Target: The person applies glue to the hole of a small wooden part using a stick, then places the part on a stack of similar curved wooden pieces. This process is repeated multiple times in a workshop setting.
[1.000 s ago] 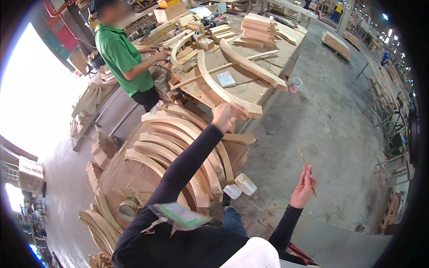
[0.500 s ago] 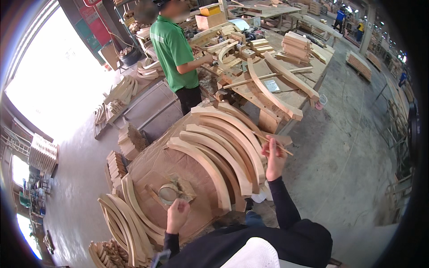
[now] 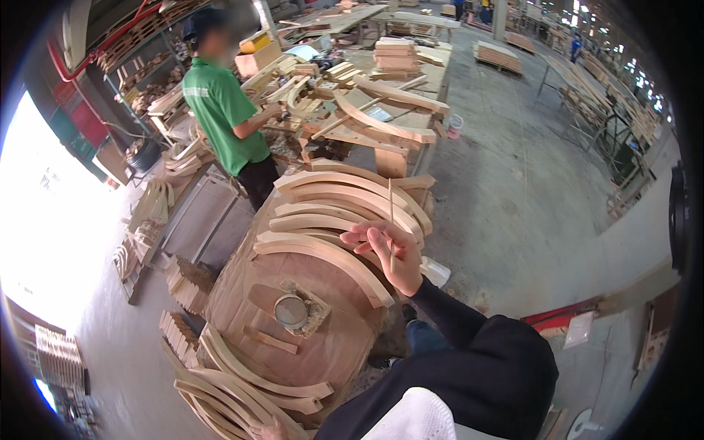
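Right hand point(image 3: 389, 253) raised over the far edge of the round brown worktable point(image 3: 330, 352), fingers pinched around a thin wooden stick point(image 3: 391, 220) that stands nearly upright above the fanned row of curved wooden pieces point(image 3: 330, 220) lying there. Left hand point(image 3: 268, 431) barely showing at the near edge, resting on a stack of curved wooden strips point(image 3: 242, 381), grip impossible to tell. Near the table's middle, a small round tin point(image 3: 291, 311) on a wood scrap; beyond the far edge, a person in a green shirt point(image 3: 220, 117) at a cluttered workbench point(image 3: 367, 95).
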Demonstrator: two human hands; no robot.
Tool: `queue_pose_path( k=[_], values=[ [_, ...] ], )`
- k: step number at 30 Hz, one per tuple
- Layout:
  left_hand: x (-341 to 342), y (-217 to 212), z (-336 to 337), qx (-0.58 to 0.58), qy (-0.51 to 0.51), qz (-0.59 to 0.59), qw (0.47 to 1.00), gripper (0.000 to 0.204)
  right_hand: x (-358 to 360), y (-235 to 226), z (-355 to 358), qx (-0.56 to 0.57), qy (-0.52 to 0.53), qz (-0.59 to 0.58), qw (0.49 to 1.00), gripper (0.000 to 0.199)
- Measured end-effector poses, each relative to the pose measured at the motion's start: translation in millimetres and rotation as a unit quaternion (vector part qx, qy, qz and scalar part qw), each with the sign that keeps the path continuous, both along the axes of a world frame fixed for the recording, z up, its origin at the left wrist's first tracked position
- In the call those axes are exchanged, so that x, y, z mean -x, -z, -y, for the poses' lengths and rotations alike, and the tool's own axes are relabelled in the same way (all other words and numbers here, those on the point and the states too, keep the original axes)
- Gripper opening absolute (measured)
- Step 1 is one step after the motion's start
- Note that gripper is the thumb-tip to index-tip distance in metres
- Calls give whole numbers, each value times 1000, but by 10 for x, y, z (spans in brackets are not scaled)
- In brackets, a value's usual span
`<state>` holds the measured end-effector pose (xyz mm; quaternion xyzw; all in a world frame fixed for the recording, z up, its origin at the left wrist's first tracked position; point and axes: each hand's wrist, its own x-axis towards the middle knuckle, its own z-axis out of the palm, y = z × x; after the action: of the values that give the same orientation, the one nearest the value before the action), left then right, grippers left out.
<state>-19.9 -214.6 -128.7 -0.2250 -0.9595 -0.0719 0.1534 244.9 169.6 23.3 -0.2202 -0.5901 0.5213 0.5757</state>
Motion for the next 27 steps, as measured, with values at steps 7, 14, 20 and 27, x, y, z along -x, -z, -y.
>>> queue_pose_path(
  k=[7, 14, 20, 27],
  values=[
    [-168, 124, -77, 42, -101, 63, 992, 43, -461, -827, 658, -114, -223, -101, 963, 35],
    [-293, 174, -43, 44, -124, 64, 989, 50, -838, -1223, 1117, -264, -359, -245, 861, 28],
    [-350, 187, 52, 49, -127, 57, 989, 57, -1537, -1269, 1564, -314, -247, -235, 886, 12],
    [-271, 169, 116, 74, -125, 85, 986, 65, -2120, -1223, 2079, -338, -157, -213, 903, 10]
  ],
)
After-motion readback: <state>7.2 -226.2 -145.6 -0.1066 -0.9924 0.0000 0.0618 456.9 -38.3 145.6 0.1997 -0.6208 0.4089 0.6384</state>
